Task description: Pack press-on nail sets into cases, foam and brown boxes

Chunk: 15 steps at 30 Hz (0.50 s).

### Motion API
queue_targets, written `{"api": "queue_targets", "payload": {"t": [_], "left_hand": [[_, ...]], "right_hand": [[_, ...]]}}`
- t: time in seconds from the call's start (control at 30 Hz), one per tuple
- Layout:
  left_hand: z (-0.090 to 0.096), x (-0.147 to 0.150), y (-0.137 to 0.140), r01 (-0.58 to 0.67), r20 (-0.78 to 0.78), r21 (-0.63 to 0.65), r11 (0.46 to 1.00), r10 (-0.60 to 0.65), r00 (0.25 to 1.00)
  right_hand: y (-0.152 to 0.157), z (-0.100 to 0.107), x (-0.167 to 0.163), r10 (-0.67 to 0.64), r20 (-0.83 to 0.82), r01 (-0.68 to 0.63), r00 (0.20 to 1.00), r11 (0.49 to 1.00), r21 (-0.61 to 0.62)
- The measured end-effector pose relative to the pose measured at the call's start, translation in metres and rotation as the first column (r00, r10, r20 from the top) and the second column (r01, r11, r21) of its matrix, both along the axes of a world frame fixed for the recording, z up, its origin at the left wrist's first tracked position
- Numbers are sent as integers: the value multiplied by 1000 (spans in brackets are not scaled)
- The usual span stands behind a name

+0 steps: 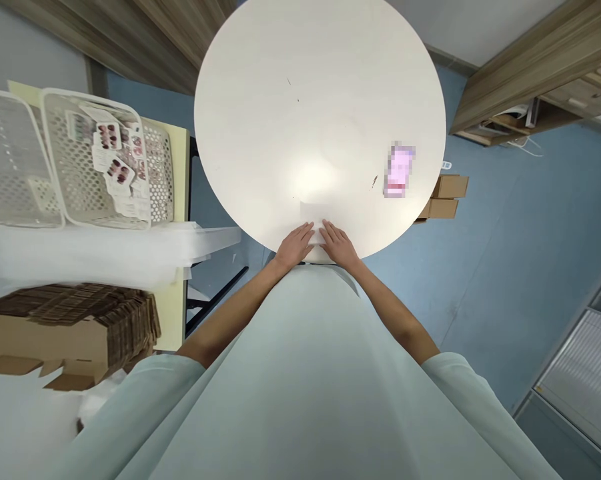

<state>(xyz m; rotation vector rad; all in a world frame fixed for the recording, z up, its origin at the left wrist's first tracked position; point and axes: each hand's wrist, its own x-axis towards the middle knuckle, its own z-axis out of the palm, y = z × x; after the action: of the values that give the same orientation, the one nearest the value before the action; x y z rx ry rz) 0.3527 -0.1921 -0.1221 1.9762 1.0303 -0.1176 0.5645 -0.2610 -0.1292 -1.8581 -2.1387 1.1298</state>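
A small white piece of paper (314,209) lies near the front edge of the round white table (300,60); its lower part, between the hands, looks folded over. My left hand (295,245) rests on the left side of that paper, fingers stretched forward and lying flat. From the other side my right hand (340,244) presses on it in the same way, fingers extended. The fingertips of both hands come close together over the paper. The edges under my fingers are hidden.
A phone-shaped, pixelated item (399,171) lies on the table's right. On the left, a side table (180,180) bears a white basket (60,160) with packs of press-on nails (120,172), white sheets (105,253) and flattened cardboard boxes (130,320). Small cartons (444,208) stand beyond the right edge.
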Motion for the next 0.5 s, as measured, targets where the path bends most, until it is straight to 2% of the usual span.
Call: {"api": "queue_targets", "payload": {"t": [0.2,0.33,0.5], "left_hand": [[4,-1,17,-178,7,-52,983,179,984],[4,1,36,-342,51,-102,934,349,936],[-6,19,63,-514,-96,-74,855,507,857]], "right_hand": [[12,2,11,28,-7,-28,1000,1000,-12],[28,2,4,-103,26,103,994,994,-29],[65,-9,-3,-265,63,266,962,964,-17]]}}
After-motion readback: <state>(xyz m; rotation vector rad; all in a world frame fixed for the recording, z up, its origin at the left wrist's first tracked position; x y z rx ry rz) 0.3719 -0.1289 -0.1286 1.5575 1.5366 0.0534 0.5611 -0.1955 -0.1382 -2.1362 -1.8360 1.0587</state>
